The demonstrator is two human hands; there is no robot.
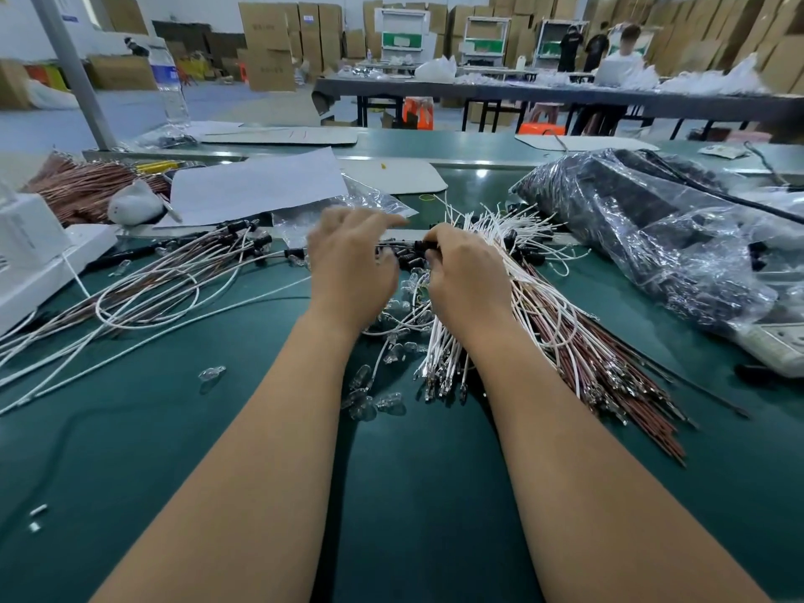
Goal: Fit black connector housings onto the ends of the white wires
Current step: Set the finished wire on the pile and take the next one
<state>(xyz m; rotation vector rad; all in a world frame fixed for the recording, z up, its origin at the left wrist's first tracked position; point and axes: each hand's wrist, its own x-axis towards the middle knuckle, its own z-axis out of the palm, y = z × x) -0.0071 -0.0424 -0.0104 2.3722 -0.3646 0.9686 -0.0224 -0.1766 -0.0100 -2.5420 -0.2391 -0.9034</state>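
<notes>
Over the middle of the green work mat [226, 450], both bare hands meet above a scatter of small clear glass bulbs [374, 404]. The right hand [467, 280] has its fingers curled and pinches a small black plastic connector housing [420, 245] at its fingertips. The left hand [350, 265] is blurred; its fingers look loosely bent toward the same housing, but whether they grip anything I cannot tell. Just right of the hands lies the bundle of thin white wires [491, 237] with bare metal ends, fanned across brown wires [609, 376]. Finished wires with black housings [191, 272] loop at left. A clear plastic bag of black parts [631, 228] sits at right.
</notes>
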